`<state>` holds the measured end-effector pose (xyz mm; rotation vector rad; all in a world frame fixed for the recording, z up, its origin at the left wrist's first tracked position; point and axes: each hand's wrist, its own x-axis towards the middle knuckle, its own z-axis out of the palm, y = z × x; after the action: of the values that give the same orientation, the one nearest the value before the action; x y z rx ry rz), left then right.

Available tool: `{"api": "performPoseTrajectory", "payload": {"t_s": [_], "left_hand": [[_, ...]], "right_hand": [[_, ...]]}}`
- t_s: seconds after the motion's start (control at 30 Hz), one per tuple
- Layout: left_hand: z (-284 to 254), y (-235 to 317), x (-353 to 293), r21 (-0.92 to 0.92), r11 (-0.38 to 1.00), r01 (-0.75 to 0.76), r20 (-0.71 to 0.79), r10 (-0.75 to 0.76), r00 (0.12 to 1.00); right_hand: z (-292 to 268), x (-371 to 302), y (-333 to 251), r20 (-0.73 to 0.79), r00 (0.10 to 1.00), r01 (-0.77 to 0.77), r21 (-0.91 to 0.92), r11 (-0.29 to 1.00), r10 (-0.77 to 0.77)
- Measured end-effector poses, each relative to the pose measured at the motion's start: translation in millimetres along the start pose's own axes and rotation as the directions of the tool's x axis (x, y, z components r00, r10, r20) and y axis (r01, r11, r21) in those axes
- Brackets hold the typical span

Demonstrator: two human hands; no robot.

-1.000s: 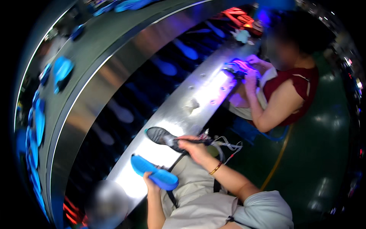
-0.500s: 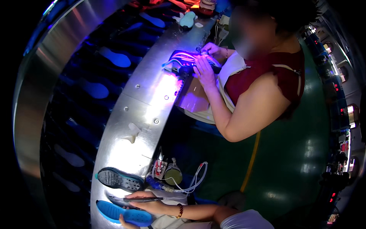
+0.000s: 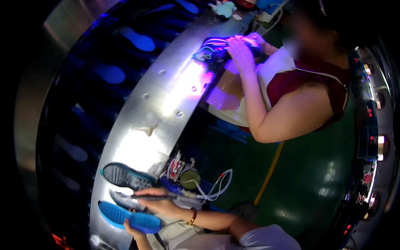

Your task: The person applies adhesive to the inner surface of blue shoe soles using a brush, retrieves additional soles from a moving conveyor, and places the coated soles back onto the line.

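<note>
A blue shoe sole (image 3: 114, 213) is tilted at the near edge of the metal bench, and my left hand (image 3: 134, 229) grips its side. In my right hand (image 3: 160, 204) is a slim dark-handled brush (image 3: 164, 197), its pale tip pointing left above a grey sole (image 3: 121, 200). That grey sole lies partly hidden under my right hand, right beside the blue one. Just beyond it rests a black sole with a teal rim (image 3: 125, 176), hollow side up, which neither hand touches.
The curved metal bench (image 3: 143, 108) runs along a dark conveyor carrying blue-lit soles (image 3: 137, 38). Across from me a co-worker's hands (image 3: 243, 52) hold a lit shoe upper (image 3: 216, 43). A round yellowish container (image 3: 190, 179) and white tubing (image 3: 216, 183) sit beside the bench.
The view has shifted, so the bench appears moved. My right hand holds the brush with its pale tip now showing over the grey sole; my left hand still grips the blue sole.
</note>
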<state>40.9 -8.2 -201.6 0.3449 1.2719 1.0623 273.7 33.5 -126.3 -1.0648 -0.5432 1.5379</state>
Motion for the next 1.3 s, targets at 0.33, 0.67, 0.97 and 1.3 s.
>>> {"api": "performPoseTrajectory", "payload": {"t_s": [0.33, 0.67, 0.97, 1.3], "left_hand": [[53, 66, -5, -0.516, 0.799, 0.307, 0.454, -0.048, 0.889], [76, 100, -64, -0.562, 0.787, 0.255, 0.541, 0.117, 0.833], [38, 112, -54, -0.589, 0.806, -0.059, 0.155, 0.185, 0.970], [39, 135, -87, -0.522, 0.836, 0.170, 0.605, 0.222, 0.765]], "right_hand": [[27, -10, -49, 0.114, 0.993, 0.015, -0.033, 0.999, -0.011], [99, 15, -45, 0.238, 0.971, 0.035, -0.110, 0.993, -0.008], [157, -39, -38, 0.762, 0.631, 0.741, -0.539, 0.401, -0.142], [165, -34, -91, 0.612, 0.762, 0.540, -0.424, 0.727, -0.209]]}}
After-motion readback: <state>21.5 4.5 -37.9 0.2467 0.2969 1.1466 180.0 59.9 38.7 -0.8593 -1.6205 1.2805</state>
